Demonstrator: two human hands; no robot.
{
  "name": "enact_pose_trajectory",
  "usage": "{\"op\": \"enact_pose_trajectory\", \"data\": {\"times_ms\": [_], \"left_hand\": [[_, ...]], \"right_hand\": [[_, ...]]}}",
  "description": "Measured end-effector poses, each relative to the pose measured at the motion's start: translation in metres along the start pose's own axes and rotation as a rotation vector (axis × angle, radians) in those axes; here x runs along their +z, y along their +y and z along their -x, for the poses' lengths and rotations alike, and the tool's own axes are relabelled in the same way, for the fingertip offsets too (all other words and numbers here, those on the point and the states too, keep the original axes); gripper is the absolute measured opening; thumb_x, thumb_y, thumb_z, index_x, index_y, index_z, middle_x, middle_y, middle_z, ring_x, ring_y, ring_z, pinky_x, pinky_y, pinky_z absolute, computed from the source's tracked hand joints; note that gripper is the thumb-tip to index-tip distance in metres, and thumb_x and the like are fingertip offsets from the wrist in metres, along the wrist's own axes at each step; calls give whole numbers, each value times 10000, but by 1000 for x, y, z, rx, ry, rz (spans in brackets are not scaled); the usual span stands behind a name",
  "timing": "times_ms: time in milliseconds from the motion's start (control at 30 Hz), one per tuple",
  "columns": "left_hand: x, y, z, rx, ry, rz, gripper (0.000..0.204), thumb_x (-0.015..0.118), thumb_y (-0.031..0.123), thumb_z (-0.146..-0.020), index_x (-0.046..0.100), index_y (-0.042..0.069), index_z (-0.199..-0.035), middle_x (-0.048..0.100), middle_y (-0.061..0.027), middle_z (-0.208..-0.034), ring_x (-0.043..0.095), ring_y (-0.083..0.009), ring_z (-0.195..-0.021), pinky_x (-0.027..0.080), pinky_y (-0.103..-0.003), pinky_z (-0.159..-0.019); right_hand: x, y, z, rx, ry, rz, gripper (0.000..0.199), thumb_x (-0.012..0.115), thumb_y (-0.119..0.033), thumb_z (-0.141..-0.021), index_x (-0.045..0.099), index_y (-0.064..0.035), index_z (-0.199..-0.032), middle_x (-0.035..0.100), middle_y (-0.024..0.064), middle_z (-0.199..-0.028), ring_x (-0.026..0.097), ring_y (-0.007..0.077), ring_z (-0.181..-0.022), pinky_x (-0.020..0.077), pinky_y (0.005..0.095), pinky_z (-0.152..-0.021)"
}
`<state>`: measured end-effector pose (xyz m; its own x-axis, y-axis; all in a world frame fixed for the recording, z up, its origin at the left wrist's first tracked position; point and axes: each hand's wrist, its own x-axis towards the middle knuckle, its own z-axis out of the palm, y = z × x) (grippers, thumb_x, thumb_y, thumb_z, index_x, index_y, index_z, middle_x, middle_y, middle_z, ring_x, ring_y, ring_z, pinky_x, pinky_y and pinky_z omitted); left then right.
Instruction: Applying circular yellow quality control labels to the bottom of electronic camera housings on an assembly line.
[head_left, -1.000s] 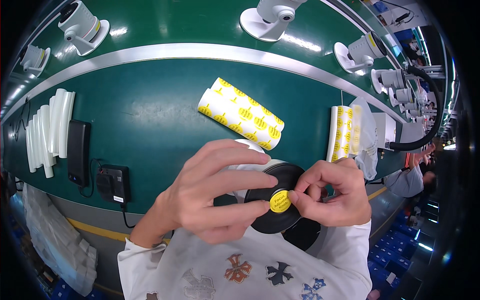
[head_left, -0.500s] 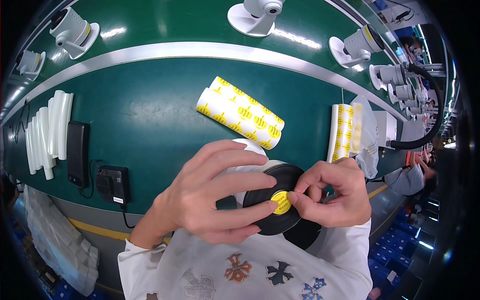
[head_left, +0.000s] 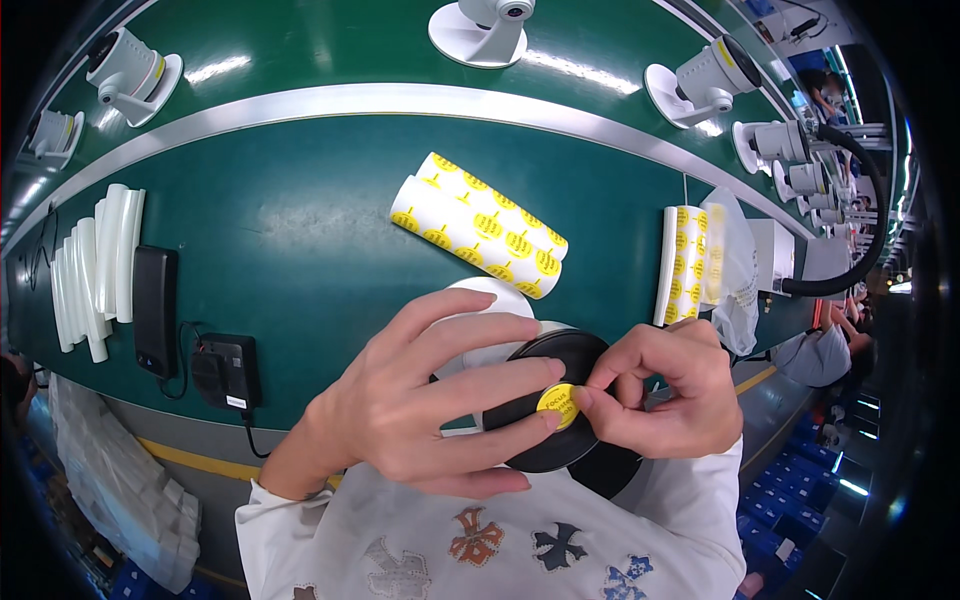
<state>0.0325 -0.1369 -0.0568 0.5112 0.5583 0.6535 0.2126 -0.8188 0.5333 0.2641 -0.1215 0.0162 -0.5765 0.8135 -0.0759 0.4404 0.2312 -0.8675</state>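
Note:
In front of my body is a white cylindrical device (head_left: 487, 357) with a black round end face (head_left: 535, 352) turned up toward me. A round yellow sticker (head_left: 556, 401) with dark print sits at the middle of that face. My left hand (head_left: 430, 390) lies over the device with its fingers spread apart and holds it, one fingertip on the sticker and another on the black face. At the sticker's right edge, the thumb and forefinger of my right hand (head_left: 665, 390) are pinched together. A dark rounded part (head_left: 607, 468) shows below the right hand.
Beyond my hands lie two rolls of yellow sticker sheet (head_left: 480, 230). Another sticker roll (head_left: 683, 265) is at the right beside a plastic bag (head_left: 735, 270). White tubes (head_left: 95, 265), a black box (head_left: 155, 310) and a power adapter (head_left: 225, 368) lie left. Similar white devices (head_left: 710, 80) stand behind the rail.
The black face has shifted slightly right, and more of the white body shows at its left. My left fingers have slid a little right; the right hand keeps its pinch at the sticker's edge.

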Motion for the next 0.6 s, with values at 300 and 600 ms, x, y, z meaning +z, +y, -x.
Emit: {"op": "enact_pose_trajectory", "data": {"times_ms": [300,600], "left_hand": [[-1,-3,6,45,-31,-91,351,625,541,-820,747,252,-978,623,-38,-1147,598,-324,-1045,472,-513,-870],[-2,-5,-4,-18,-52,-215,511,612,694,-750,725,280,-1028,598,-35,-1190,581,-348,-1072,391,-583,-948]], "right_hand": [[2,-1,-1,170,18,57,264,720,-21,-794,570,2,-1010,487,-10,-518,447,52,-417,312,225,-437],[20,32,1,127,23,-313,227,558,-24,-942,540,33,-1161,377,-24,-519,315,46,-496,258,260,-506]]}}
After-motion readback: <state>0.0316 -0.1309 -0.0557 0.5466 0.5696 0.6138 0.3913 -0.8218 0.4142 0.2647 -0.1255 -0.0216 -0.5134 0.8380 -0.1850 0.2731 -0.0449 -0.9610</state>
